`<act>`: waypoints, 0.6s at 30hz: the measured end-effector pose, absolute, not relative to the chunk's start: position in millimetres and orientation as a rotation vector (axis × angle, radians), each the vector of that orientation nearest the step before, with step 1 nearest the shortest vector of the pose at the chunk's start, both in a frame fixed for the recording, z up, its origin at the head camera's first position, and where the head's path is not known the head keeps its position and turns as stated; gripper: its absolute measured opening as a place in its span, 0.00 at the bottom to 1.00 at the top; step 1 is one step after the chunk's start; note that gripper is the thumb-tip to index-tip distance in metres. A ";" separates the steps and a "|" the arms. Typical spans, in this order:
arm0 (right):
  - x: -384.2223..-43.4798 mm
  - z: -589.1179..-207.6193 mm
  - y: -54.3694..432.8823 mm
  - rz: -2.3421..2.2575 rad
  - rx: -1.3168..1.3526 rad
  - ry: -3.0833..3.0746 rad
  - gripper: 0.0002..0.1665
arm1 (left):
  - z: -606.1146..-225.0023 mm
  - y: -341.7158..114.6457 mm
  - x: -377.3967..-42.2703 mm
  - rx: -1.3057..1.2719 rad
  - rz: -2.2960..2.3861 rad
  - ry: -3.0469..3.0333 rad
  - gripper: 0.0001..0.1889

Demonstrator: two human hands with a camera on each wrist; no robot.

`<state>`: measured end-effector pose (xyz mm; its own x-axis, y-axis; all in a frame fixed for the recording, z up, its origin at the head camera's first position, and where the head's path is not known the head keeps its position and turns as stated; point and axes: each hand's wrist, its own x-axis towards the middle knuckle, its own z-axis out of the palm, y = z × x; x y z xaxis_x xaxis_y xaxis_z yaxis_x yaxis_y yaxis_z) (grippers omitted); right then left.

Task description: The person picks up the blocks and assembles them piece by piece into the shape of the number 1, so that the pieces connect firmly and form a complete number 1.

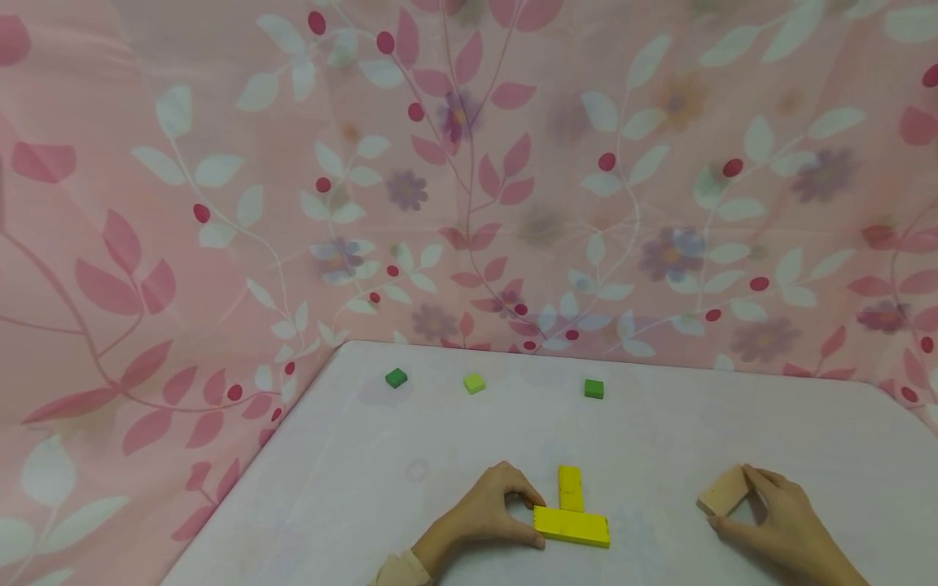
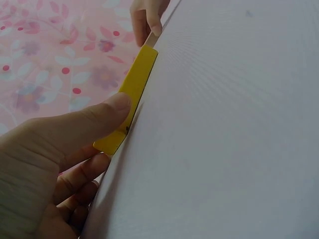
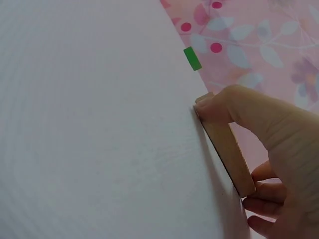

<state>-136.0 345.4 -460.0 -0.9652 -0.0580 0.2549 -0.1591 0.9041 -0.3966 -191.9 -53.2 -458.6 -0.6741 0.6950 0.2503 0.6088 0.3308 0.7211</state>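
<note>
In the head view, my left hand (image 1: 493,511) pinches the left end of a long yellow block (image 1: 573,526) between thumb and fingers. Behind that block, end-on to it, lies a shorter yellow block (image 1: 570,488), so the pair forms a T shape. Over on the right, my right hand (image 1: 778,521) grips a plain wooden block (image 1: 727,490), set at a slant on the table. From the right wrist, the thumb shows on the near end of the wooden block (image 3: 230,154) and fingers at its other end.
Toward the back of the white-covered table (image 1: 330,456) lie a dark green block (image 1: 396,378), a light green block (image 1: 475,383) and another green block (image 1: 594,389). A pink floral cloth (image 1: 542,203) hangs behind the table and along its left side.
</note>
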 end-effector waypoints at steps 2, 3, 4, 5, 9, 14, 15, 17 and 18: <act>-136.3 -459.0 344.1 0.630 0.160 -2.836 0.54 | -458.3 -53.2 -191.9 1.225 1.261 2.483 0.18; -136.5 -458.5 343.1 0.637 0.156 -2.828 0.54 | -458.3 -53.2 -192.0 1.228 1.257 2.488 0.19; -136.5 -458.1 342.0 0.649 0.148 -2.824 0.54 | -458.4 -53.1 -192.1 1.230 1.254 2.492 0.19; -136.7 -457.9 341.1 0.657 0.144 -2.820 0.54 | -458.5 -53.0 -192.2 1.232 1.251 2.494 0.19; -136.8 -457.8 336.9 0.713 0.134 -2.778 0.54 | -458.9 -52.5 -192.8 1.240 1.238 2.502 0.19; -139.1 -456.8 327.6 0.769 0.173 -2.749 0.53 | -459.2 -52.3 -193.0 1.235 1.239 2.497 0.19; -140.1 -456.3 324.7 0.778 0.186 -2.750 0.53 | -459.4 -52.4 -193.2 1.233 1.238 2.498 0.19; -142.4 -455.2 318.0 0.799 0.226 -2.740 0.53 | -460.0 -52.7 -193.4 1.222 1.237 2.500 0.19; -143.6 -454.3 314.3 0.812 0.244 -2.738 0.53 | -460.2 -52.8 -193.4 1.218 1.237 2.500 0.19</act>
<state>-143.6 314.3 -454.3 -0.9481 -0.0828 0.3069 -0.2368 0.8282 -0.5080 -193.4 -52.8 -460.2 -0.6757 0.6955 0.2444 0.6163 0.3510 0.7049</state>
